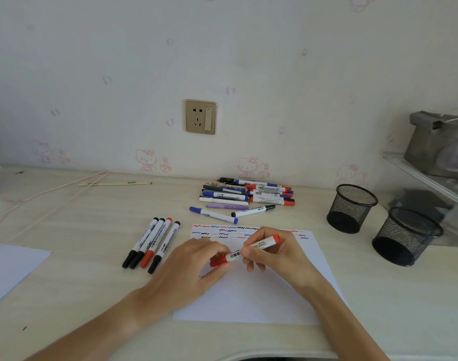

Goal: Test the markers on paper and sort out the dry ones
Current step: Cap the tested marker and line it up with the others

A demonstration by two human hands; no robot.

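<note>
While both hands meet over the test paper [248, 290], I read this as the cap step on a red marker [245, 252]; my right hand [277, 252] grasps the white barrel, my left hand [196, 267] pinches the red cap at the marker's eight o'clock end; whether the cap is coming off or going back on I cannot tell. The marker lies across the sheet's upper middle, just below the rows of red, blue and black squiggles [238, 231] along its twelve o'clock edge.

My judgement: if uncapping, the next move calls for a straight pull along the barrel, then the tip down onto bare paper beneath the squiggles; if capping, a firm push, then sorting.

At nine o'clock of the sheet lie four sorted markers [151, 243], three black-capped and one red; at twelve o'clock sits the untested pile [248, 196]; at three o'clock stand two mesh pen cups [379, 222].

Writing: the held barrel shows "MARKER" and Chinese characters; other labels are too small to read.
</note>
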